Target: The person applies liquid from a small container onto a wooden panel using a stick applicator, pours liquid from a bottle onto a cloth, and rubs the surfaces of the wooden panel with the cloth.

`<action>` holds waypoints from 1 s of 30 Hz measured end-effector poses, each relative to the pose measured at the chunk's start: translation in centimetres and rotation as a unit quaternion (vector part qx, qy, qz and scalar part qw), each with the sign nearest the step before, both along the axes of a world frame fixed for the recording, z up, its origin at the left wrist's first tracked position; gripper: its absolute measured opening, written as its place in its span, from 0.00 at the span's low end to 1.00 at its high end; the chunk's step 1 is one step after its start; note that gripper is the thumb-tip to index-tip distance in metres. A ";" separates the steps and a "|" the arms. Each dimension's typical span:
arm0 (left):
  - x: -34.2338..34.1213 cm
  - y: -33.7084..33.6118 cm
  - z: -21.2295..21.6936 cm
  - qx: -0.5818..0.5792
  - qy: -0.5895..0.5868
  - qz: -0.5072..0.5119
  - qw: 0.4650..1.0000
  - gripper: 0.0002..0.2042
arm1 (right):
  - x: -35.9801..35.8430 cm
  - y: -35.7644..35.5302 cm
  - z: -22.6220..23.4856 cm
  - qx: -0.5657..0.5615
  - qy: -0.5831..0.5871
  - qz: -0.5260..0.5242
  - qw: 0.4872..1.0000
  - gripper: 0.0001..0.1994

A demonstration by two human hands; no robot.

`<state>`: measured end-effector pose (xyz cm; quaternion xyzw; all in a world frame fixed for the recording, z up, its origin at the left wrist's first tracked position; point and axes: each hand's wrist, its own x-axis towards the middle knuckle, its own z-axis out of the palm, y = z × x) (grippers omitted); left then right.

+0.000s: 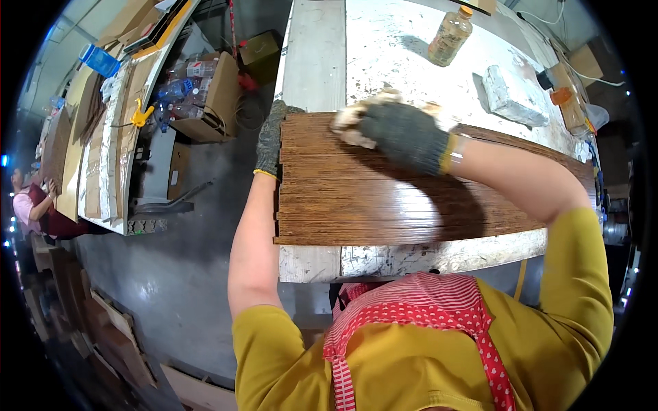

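Observation:
A row of dark brown wooden strips (356, 205) lies side by side on a paint-spattered white workbench (384, 48). My left hand (271, 140), in a grey knit glove, grips the left ends of the strips at the bench edge. My right hand (404, 137), also gloved, presses a pale cloth pad (349, 123) onto the far left part of the strips. Most of the pad is hidden under the glove.
A plastic bottle of amber liquid (450, 35) and a grey-white block (510, 96) lie on the bench beyond the strips. An orange-capped item (561, 96) sits at the far right. A cardboard box of bottles (199, 96) stands on the floor to the left. Another person (31, 205) works far left.

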<state>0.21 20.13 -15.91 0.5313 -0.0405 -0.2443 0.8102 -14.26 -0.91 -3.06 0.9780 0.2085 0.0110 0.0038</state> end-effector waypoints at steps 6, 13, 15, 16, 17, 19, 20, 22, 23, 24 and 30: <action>2.9 0.3 -2.7 0.080 -0.157 -0.024 0.984 0.19 | 4.9 3.4 1.0 0.165 0.011 -0.007 0.986 0.10; 1.7 0.5 -2.0 0.013 0.019 -0.060 0.998 0.20 | -3.7 -4.6 1.9 0.060 0.058 -0.144 0.986 0.09; 1.2 0.2 -0.8 -0.017 0.099 -0.049 0.994 0.21 | -2.1 -2.1 1.5 0.109 0.019 -0.057 0.992 0.10; 1.0 0.1 -0.3 -0.037 0.099 -0.031 0.994 0.20 | -0.9 -0.5 1.5 0.111 0.026 -0.064 0.991 0.09; 0.7 0.0 0.2 -0.057 0.099 -0.015 0.993 0.20 | 0.4 0.6 1.7 0.113 0.021 -0.002 0.993 0.10; 0.3 0.0 0.9 -0.029 0.084 -0.011 0.996 0.19 | 1.0 1.8 2.0 0.165 -0.114 0.090 0.976 0.13; 0.2 -0.1 1.2 -0.029 0.054 -0.024 0.998 0.20 | 0.7 1.7 2.2 0.156 -0.108 0.085 0.978 0.15; -0.1 -0.1 1.8 0.071 -0.022 -0.007 0.997 0.19 | -0.4 0.4 2.3 0.125 -0.012 0.024 0.992 0.15; -0.2 -0.1 2.1 0.127 -0.065 0.003 0.990 0.20 | -1.2 -0.5 2.1 0.091 0.069 -0.031 0.993 0.15; -0.4 -0.1 2.5 0.145 -0.062 0.003 0.988 0.20 | -1.8 -1.3 1.7 0.066 0.094 -0.068 0.991 0.14; -1.1 2.0 6.0 0.121 0.014 -0.078 0.989 0.24 | -3.5 -5.1 2.8 0.327 0.136 -0.181 0.917 0.13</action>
